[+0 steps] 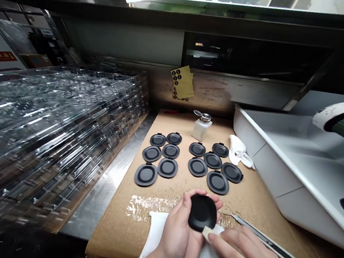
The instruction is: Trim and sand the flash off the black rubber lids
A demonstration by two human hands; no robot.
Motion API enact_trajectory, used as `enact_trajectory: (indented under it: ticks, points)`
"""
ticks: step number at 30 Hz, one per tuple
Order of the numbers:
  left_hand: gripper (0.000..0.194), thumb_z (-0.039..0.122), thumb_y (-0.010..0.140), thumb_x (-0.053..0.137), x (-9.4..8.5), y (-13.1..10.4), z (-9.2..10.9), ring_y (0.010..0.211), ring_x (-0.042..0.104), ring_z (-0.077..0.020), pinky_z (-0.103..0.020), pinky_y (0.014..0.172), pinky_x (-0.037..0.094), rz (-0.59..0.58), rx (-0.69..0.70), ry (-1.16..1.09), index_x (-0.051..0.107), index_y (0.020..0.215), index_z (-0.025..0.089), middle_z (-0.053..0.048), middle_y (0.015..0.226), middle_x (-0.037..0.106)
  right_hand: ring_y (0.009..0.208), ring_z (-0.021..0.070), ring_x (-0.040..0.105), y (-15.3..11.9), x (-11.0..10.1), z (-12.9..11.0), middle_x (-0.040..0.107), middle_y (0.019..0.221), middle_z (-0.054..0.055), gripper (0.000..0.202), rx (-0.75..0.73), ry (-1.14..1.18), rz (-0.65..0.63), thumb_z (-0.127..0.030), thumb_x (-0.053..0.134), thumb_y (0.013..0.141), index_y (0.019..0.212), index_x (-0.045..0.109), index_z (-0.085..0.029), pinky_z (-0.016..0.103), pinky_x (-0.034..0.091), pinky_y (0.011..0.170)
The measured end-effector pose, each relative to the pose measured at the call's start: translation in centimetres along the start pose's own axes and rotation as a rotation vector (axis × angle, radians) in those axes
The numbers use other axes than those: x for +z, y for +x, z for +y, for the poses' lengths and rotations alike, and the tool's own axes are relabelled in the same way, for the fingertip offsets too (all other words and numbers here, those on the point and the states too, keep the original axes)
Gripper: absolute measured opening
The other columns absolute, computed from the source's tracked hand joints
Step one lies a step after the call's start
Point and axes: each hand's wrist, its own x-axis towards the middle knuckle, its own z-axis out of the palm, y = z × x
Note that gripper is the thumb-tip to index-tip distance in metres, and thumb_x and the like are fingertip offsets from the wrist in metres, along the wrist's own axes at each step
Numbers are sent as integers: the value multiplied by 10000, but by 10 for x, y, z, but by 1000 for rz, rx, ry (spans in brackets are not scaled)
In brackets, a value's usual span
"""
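Observation:
My left hand [176, 235] cradles a black rounded plastic cover [203, 212], its smooth face up. Pinched in my right hand [248, 250] is a small beige block [207, 232], which meets the cover's lower right edge. I cannot tell what the block is made of. White cloth [156, 229] lies under my left hand. A craft knife [279, 249] rests beside my right hand with its blade toward the covers. Beyond my hands, several similar black covers with small tabs lie in two groups, one on the left [168, 167] and one on the right [218, 182].
Brown cardboard [114, 221] covers the worktop. A white pump bottle [201, 128] with its metal lid raised stands at the back. A crumpled white cloth [239, 151] lies by a large white bin [265, 166] on the right. Stacked clear plastic trays [52, 133] fill the left.

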Motion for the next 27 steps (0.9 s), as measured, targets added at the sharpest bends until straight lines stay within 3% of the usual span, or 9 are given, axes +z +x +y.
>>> enact_trajectory:
  ticks: [6,10,17,24,27]
  points:
    - [283,363,863,381,1,-3,0,963,579,-233,-430,929,346,-31,10,-5,530,946,137,-131,998,628,787,110,561,16,-6,27,606,889,40,362,174,19,76,-108,519,779,1121,538,-225,226,475,672]
    - [270,369,852,406,1,-3,1,1008,571,-259,-438,933,342,1,1,-33,515,940,139,-155,1006,635,814,115,573,18,-13,32,603,899,36,323,257,9,163,-138,539,777,1088,545,-223,224,479,710]
    - [291,399,843,414,0,-1,-1,1070,532,-260,-407,946,325,4,-26,-54,502,953,145,-163,1059,612,848,114,574,7,-21,25,626,931,47,310,23,134,-99,-138,510,798,1101,533,-198,195,490,701]
    - [299,408,840,411,0,-1,-1,962,559,-211,-396,958,316,21,-42,-37,515,955,152,-116,986,608,753,131,545,26,7,-3,638,859,56,285,13,154,40,-154,506,795,1075,555,-176,254,478,639]
    - [306,405,845,399,-1,-1,-1,948,555,-209,-393,948,322,-6,-38,-39,522,966,152,-106,965,602,752,126,543,23,2,2,632,881,59,264,18,171,-32,-152,472,812,1060,560,-178,238,472,621]
